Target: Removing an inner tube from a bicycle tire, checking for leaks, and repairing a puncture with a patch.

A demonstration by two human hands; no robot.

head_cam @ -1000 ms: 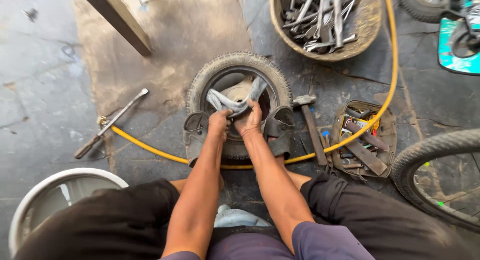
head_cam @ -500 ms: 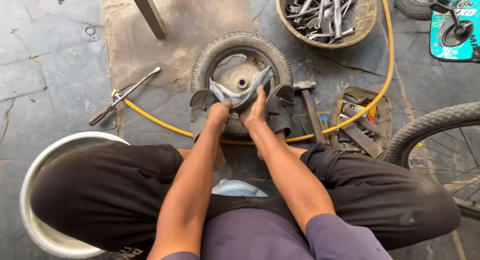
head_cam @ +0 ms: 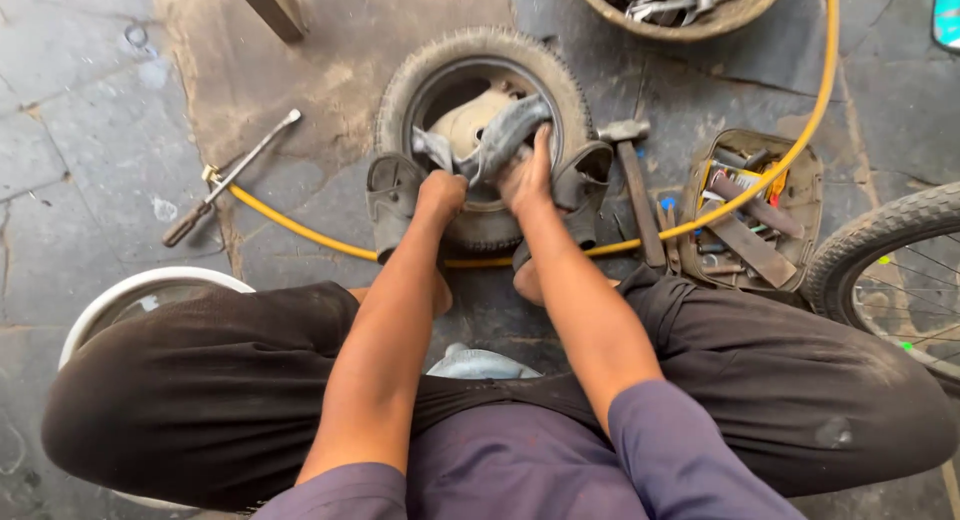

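**Inner tube half out of a small tyre**

Here the person squats over a small tyre lying flat on the stone floor, a sandalled foot pinning it on either side; both hands are closed on a grey inner tube that rises in a fold out of the tyre's open centre; the step in hand looks to be working that tube against the casing, though whether it is coming out or going in cannot be told; the next move would call for a firm, even grip at the rim edge so the rubber is not pinched.

The left hand is fisted tight on the tube's nearer flap, knuckles up, wrist straight; the right hand is wrapped round the thicker fold just beside it, fingers hidden beneath; both forearms run forward between the knees, nearly parallel.

A hammer lies just right of the tyre; beyond it an open tool tray; a yellow hose curves under the tyre; a metal wrench lies to the left; a bicycle wheel shows at right.
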